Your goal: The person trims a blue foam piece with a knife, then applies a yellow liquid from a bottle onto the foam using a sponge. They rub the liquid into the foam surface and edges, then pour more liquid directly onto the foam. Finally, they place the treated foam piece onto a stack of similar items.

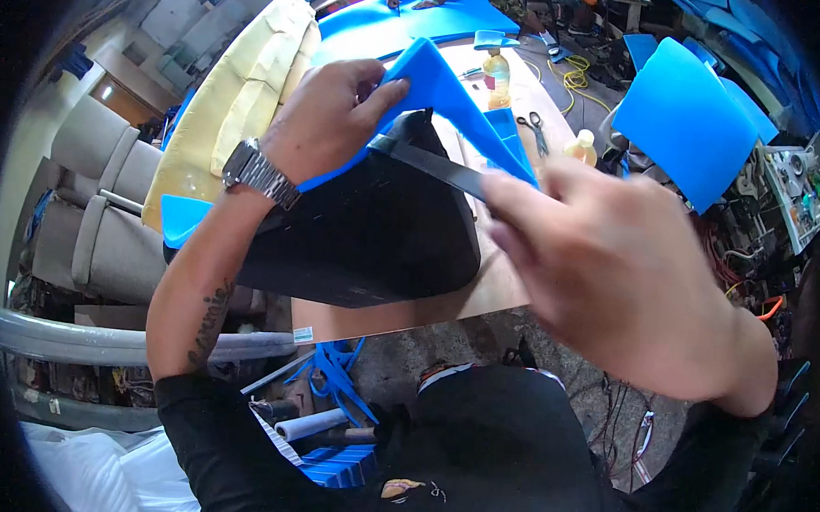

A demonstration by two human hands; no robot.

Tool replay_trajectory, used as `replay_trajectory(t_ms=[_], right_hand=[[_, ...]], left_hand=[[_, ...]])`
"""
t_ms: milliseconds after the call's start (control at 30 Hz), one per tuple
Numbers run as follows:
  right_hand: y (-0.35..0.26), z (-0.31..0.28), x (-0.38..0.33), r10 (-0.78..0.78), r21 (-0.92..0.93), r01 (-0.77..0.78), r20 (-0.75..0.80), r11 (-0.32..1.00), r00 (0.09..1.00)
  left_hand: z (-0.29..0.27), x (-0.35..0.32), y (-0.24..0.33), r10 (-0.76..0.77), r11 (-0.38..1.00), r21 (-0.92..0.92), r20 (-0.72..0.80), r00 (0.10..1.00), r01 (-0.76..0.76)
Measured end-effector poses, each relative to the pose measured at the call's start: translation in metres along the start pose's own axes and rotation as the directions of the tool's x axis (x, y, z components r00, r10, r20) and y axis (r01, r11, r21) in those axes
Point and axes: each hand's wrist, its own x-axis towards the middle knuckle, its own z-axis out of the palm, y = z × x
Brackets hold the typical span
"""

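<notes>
A bent sheet of blue foam [424, 74] stands up along the far edge of a large black padded block [365, 227]. My left hand [329, 120], with a metal watch on its wrist, is closed on the foam, thumb against its edge. A long, flat dark tool [437, 170] is in my right hand [611, 256], which is smeared by motion. The tool's far end touches or lies close to the seam between foam and block; its exact kind cannot be made out. Under the block is a brown tabletop [361, 323].
Scissors [534, 133], a bottle of amber liquid [496, 81] and another bottle [582, 146] stand beyond the block. Yellow foam [239, 93] leans at left. A co-worker's hands touch a blue sheet [411, 20] at the back. A blue panel [686, 122] stands right.
</notes>
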Motion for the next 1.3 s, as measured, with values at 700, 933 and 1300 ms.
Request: replay_trajectory(t_ms=[700,933,1300], right_hand=[[-0.273,0.068,0.010,0.686,-0.239,-0.699,-0.149,0.674,0.712],[-0.297,0.079,0.030,0.702,-0.192,-0.771,-0.324,0.607,0.634],[-0.262,0.110,0.076,0.560,-0.231,-0.646,-0.345,0.727,0.753]], left_hand=[[-0.010,0.015,-0.033,0.645,0.750,-0.045,-0.167,0.745,-0.660],[-0.046,-0.034,-0.068,0.651,0.711,0.120,0.261,0.713,-0.692],[-0.044,-0.077,-0.101,0.668,0.724,0.136,0.106,0.737,-0.676]])
